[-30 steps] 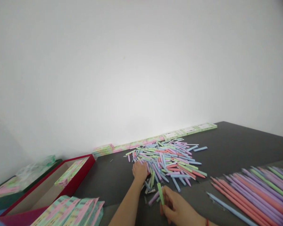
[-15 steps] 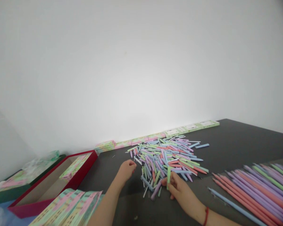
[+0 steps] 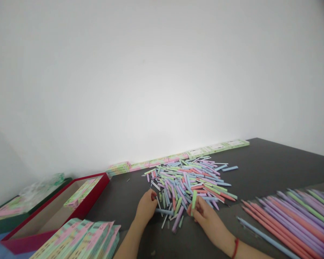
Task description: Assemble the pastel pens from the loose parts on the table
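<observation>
Green tube (image 3: 194,202), roughly upright, is pinched low by the right hand (image 3: 206,216), presumably to leave its top free. The left hand (image 3: 146,207) curls beside a blue piece (image 3: 164,211); whether it grips anything, I cannot tell. Just beyond spreads the mixed pile (image 3: 189,180), likely central for easy reach. Rightward, long pens (image 3: 299,223) lie side by side, apparently for order.

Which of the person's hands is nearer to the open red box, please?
Left. The left hand is to the right of the red box, apart from it; the right hand, holding a green piece, is farther to the right.
</observation>
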Tool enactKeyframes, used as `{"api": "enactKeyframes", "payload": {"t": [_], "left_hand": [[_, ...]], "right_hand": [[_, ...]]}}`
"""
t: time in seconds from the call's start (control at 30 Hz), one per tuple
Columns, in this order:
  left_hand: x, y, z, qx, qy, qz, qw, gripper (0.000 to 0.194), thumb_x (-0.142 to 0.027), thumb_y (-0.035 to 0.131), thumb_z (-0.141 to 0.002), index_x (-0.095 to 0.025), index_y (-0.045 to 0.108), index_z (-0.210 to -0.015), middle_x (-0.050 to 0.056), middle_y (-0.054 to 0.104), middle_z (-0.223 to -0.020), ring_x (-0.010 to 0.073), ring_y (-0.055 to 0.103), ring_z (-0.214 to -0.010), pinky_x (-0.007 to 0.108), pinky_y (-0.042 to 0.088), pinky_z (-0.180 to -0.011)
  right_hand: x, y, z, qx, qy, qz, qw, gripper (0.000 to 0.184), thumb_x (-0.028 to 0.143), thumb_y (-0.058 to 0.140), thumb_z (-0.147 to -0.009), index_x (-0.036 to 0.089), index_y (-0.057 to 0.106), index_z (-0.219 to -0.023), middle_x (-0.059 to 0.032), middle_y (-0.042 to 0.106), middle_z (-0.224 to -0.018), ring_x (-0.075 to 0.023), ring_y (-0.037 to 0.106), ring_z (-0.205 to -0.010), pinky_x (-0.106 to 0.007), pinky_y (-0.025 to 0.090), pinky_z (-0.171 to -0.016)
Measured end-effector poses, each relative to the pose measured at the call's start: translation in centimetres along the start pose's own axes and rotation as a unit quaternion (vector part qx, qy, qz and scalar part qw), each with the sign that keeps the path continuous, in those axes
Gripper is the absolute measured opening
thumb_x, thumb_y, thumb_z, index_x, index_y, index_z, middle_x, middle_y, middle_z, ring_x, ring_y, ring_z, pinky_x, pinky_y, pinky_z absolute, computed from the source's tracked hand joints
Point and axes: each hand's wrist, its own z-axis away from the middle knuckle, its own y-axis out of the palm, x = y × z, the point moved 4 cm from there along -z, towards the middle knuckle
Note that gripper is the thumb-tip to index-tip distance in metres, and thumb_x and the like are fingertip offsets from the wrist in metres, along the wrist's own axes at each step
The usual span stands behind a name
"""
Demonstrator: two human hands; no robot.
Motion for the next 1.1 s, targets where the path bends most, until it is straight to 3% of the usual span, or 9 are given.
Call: {"api": "enactKeyframes", "payload": {"t": [0.27,0.57,0.73,0.83,0.93,1.1], "left_hand": [[-0.9,0.3,-1.7,0.022,-0.007,-0.072,0.997,0.018,-0.032,0.058,-0.086,-0.015,0.061,-0.087,0.003,0.063,-0.092,0.017,0.06,-0.084,0.038,0.05,-0.077],[-2.1,0.5,-3.8,0.089,0.003,-0.101,0.991,0.021,-0.034,0.056,-0.088,-0.016,0.061,-0.096,0.004,0.065,-0.096,0.0169,0.062,-0.083,0.036,0.052,-0.074],[-1.8,0.2,-3.7,0.085,0.009,-0.08,0.993,0.023,-0.036,0.056,-0.087,-0.015,0.061,-0.081,-0.001,0.063,-0.077,0.0135,0.06,-0.068,0.032,0.05,-0.067],[-2.4,-1.3,-2.4,0.039,0.012,-0.061,0.997,0.023,-0.032,0.053,-0.087,-0.015,0.057,-0.072,-0.003,0.058,-0.068,0.0134,0.057,-0.065,0.03,0.046,-0.065],[-4.4,-2.3,0.6,0.007,0.041,-0.026,0.999,0.014,-0.023,0.047,-0.083,-0.017,0.055,-0.073,-0.001,0.058,-0.069,0.0147,0.055,-0.069,0.026,0.039,-0.062],[-8.6,0.4,7.5,0.127,0.105,0.016,0.986,0.007,-0.017,0.051,-0.07,-0.022,0.054,-0.065,-0.004,0.057,-0.059,0.0134,0.054,-0.058,0.023,0.033,-0.053]], "right_hand": [[-0.2,0.6,0.1,0.016,0.003,0.018,1.0,0.012,0.025,0.046,-0.084,0.022,0.039,-0.075,0.0052,0.041,-0.067,-0.0138,0.038,-0.061,-0.027,0.032,-0.057],[0.1,0.6,0.1,0.008,0.002,0.024,1.0,0.012,0.023,0.047,-0.084,0.023,0.04,-0.074,0.0047,0.043,-0.065,-0.014,0.04,-0.06,-0.026,0.033,-0.057],[0.4,0.7,0.0,0.015,-0.007,-0.009,1.0,0.008,0.021,0.048,-0.082,0.022,0.042,-0.078,0.003,0.049,-0.07,-0.0143,0.044,-0.062,-0.026,0.036,-0.057],[0.8,0.7,0.0,0.011,-0.001,-0.033,0.999,0.009,0.019,0.048,-0.08,0.022,0.041,-0.076,0.0041,0.049,-0.067,-0.0134,0.046,-0.059,-0.026,0.036,-0.055],[1.2,0.7,-0.2,0.029,0.009,-0.087,0.996,0.008,0.018,0.048,-0.078,0.022,0.042,-0.076,0.0048,0.051,-0.066,-0.0127,0.05,-0.058,-0.025,0.038,-0.055],[0.8,0.3,-0.5,0.041,0.059,-0.228,0.971,0.015,0.032,0.056,-0.076,0.02,0.047,-0.081,0.0021,0.061,-0.072,-0.0131,0.057,-0.06,-0.025,0.042,-0.055]]}}
